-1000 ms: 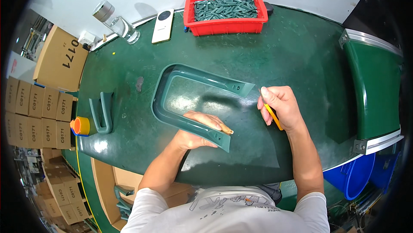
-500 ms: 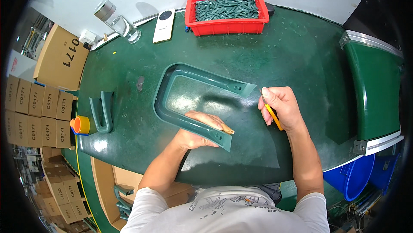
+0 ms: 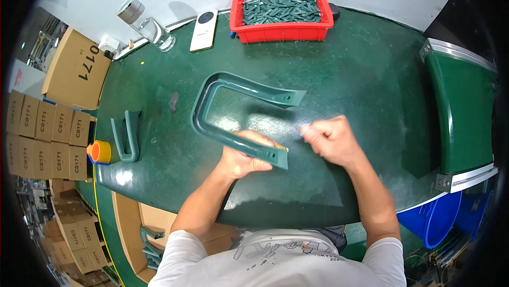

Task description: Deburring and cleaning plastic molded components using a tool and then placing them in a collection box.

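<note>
My left hand (image 3: 239, 161) grips the lower arm of a dark green U-shaped plastic part (image 3: 199, 109), fingers behind it and thumb underneath. A yellowish cover shows at one fingertip. The part's curved end points left, and its two flared ends, each with small holes, point right. Its upper arm hangs free above the table. To the right of those ends, my right hand (image 3: 334, 141) is closed, apart from the part. The slim yellow-handled tool seen in it half a second earlier is now hidden by the fingers.
A red bin (image 3: 281, 33) of small green pieces stands at the back, beside a phone (image 3: 204, 31) and a glass bottle (image 3: 154, 32). At left are another green part (image 3: 132, 136), an orange roll (image 3: 101, 152) and stacked cartons (image 3: 45, 136). A green conveyor (image 3: 458, 112) stands right.
The green part has tilted and its ends have risen slightly in my left hand. My right hand has moved left and turned, and the yellow tool has gone out of sight.
</note>
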Motion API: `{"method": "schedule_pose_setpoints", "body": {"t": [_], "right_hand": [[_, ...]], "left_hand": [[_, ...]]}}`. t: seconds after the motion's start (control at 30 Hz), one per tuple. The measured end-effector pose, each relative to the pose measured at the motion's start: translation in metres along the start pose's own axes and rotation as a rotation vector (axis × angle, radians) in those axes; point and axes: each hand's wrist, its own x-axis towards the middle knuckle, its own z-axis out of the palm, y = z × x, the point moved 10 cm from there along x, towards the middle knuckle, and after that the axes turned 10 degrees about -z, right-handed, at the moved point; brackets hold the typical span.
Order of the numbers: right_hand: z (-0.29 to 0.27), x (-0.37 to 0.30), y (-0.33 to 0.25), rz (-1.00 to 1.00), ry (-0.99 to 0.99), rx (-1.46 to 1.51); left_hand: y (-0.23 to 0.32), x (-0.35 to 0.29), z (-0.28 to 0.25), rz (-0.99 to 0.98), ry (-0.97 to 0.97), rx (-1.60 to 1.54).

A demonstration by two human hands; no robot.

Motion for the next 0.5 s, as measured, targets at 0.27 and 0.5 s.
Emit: {"method": "schedule_pose_setpoints", "body": {"t": [0.27,0.5], "right_hand": [[-0.033,-0.010,0.049,0.398,0.359,0.531],[-0.035,-0.013,0.070,0.401,0.435,0.791]], "left_hand": [[0.008,-0.001,-0.015,0.086,0.061,-0.058],[0.007,-0.005,-0.033,0.067,0.017,-0.675]]}}
